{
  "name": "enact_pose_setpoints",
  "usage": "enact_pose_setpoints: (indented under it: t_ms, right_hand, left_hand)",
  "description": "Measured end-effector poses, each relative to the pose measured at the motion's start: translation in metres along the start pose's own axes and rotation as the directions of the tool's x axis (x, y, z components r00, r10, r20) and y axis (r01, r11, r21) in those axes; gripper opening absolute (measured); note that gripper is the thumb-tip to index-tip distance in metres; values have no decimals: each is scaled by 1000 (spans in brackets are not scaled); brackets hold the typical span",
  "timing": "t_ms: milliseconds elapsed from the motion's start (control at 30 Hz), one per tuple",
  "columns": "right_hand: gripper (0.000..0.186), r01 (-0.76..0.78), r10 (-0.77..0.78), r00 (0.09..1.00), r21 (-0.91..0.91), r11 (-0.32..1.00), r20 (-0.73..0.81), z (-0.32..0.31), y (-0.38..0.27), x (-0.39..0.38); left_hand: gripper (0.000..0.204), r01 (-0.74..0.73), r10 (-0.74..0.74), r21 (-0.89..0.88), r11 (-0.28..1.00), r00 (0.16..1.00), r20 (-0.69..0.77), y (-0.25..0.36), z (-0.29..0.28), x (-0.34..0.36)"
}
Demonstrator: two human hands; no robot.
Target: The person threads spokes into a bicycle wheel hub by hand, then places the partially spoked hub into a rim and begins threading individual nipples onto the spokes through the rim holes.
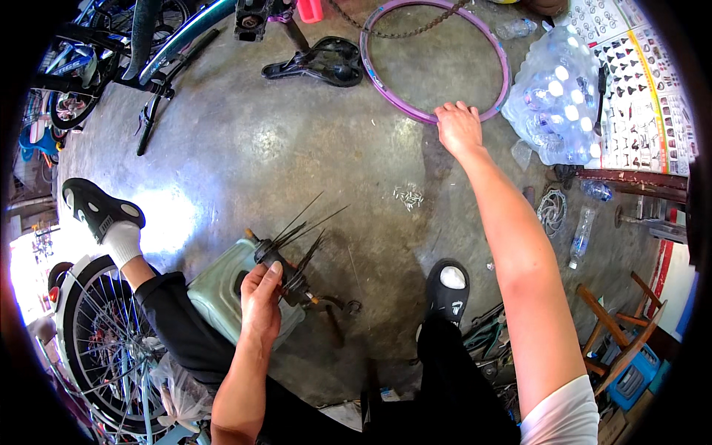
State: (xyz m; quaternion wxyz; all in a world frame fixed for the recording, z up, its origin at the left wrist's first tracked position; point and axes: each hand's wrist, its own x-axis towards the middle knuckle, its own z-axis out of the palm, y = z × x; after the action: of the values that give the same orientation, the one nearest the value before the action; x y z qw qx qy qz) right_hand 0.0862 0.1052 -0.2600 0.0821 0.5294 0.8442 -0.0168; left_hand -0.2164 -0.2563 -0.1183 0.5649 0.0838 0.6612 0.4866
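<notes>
My left hand (261, 302) is closed around a dark bicycle wheel hub (295, 283), above a pale green box-like stool or container (219, 280). Loose dark spokes (298, 228) fan out from the hub toward the far right. With my right arm stretched far forward, my right hand (460, 129) has its fingers over the near edge of a purple bicycle rim (394, 102). No spokes cross the rim. On the floor between my hands and nearer the right lies a small pile of silvery spoke nipples (408, 196).
A black saddle (330, 63) and a bicycle frame (185, 37) are at the far left. Wrapped plastic bottles (552, 100) stand right of the rim. A brake disc (551, 213) and a bottle (582, 237) lie at right, near a wooden stool (623, 326). A wheel (96, 341) is at left.
</notes>
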Motion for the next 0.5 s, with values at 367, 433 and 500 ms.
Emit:
enact_pose_setpoints:
  t_ms: [367,433,500]
  right_hand:
    - [22,-82,83,996,-44,996,12,8,-11,0]
    - [20,-78,78,997,-4,997,-26,13,-8,-4]
    - [19,-62,65,994,36,997,-84,19,-4,-5]
  left_hand:
    - [27,12,-12,-1,1000,1000,-12,1,5,-2]
    - [28,24,-24,9,1000,1000,0,0,1,-1]
    - [28,20,-19,18,1000,1000,-4,1,2,-1]
